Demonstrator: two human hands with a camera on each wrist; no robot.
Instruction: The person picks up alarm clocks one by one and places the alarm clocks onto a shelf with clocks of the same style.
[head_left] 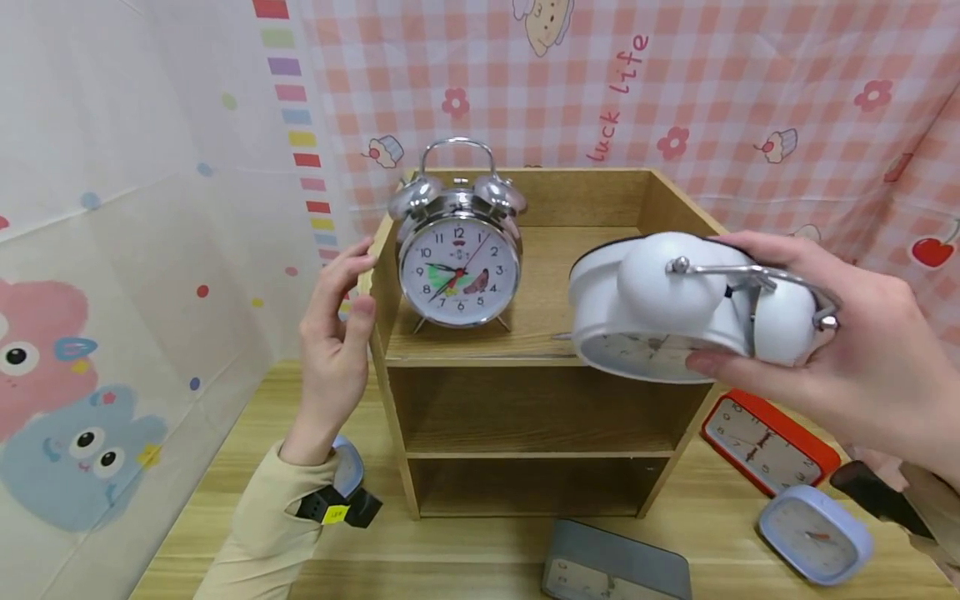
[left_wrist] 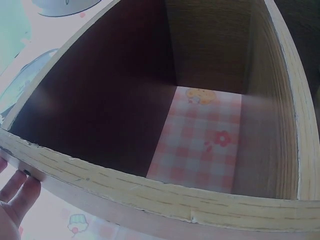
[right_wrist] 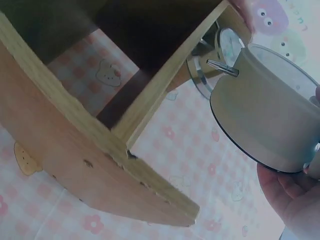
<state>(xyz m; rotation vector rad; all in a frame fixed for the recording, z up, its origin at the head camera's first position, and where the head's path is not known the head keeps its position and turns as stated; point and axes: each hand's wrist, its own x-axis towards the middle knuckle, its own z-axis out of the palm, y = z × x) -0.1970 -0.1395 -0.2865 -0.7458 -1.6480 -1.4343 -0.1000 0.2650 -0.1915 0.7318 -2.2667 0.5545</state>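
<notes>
On the top tier of a small wooden shelf (head_left: 540,408), at its left side, a silver twin-bell alarm clock (head_left: 459,275) stands upright and faces forward. My left hand (head_left: 333,333) rests its fingers against the outer left side panel, thumb near the front edge. My right hand (head_left: 873,350) grips a white twin-bell alarm clock (head_left: 667,287), its thumb on the dial side and the other fingers behind. That clock is held in front of the top tier's right half, bells toward the head camera, dial tilted downward. One metal leg sticks out in the right wrist view.
Right of the shelf on the wooden table (head_left: 465,558) lie a red rectangular clock (head_left: 765,446) and a light-blue clock (head_left: 813,533). A dark grey clock (head_left: 618,554) sits in front. Another bluish item (head_left: 347,467) is partly hidden by the left wrist. Printed curtains (head_left: 712,100) hang behind.
</notes>
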